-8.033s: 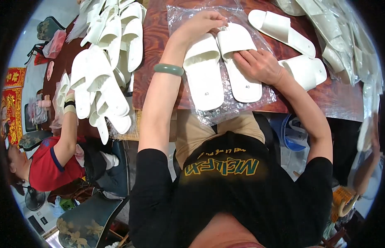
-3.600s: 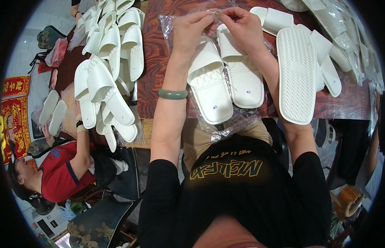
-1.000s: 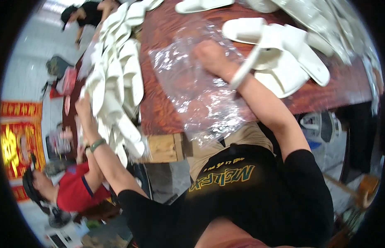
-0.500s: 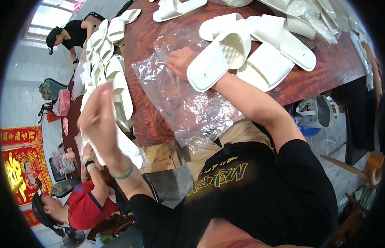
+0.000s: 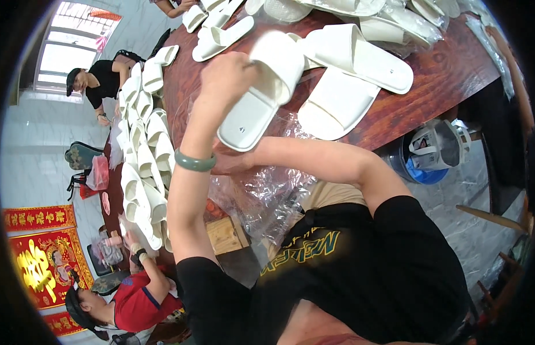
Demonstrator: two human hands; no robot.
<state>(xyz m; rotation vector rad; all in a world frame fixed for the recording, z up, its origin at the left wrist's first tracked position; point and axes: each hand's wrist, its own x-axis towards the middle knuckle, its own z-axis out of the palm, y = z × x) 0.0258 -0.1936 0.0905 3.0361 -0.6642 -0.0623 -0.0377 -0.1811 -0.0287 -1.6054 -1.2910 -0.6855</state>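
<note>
My left hand (image 5: 226,80), with a green bangle on its wrist, is closed at the side of a white slipper (image 5: 243,121), by the strap. The slipper's strap end is blurred and its sole lies toward me. Behind my left wrist, my right hand (image 5: 233,163) is over a clear plastic bag (image 5: 270,192); its fingers are hidden, so its grip cannot be made out. The crumpled bag spreads past the table's near edge toward my lap. Just right of the slipper, another white slipper (image 5: 339,103) lies with one more (image 5: 376,63) partly on top.
A long heap of white slippers (image 5: 142,155) lines the left side. More slippers, some in plastic, cover the far part of the wooden table (image 5: 445,69). Co-workers in black (image 5: 100,86) and red (image 5: 142,302) are at left. A blue bucket (image 5: 420,167) stands at right.
My left hand has swung from the slipper heap across to the slipper and closed on it. My right hand has drawn back toward me. The view has shifted a little.
</note>
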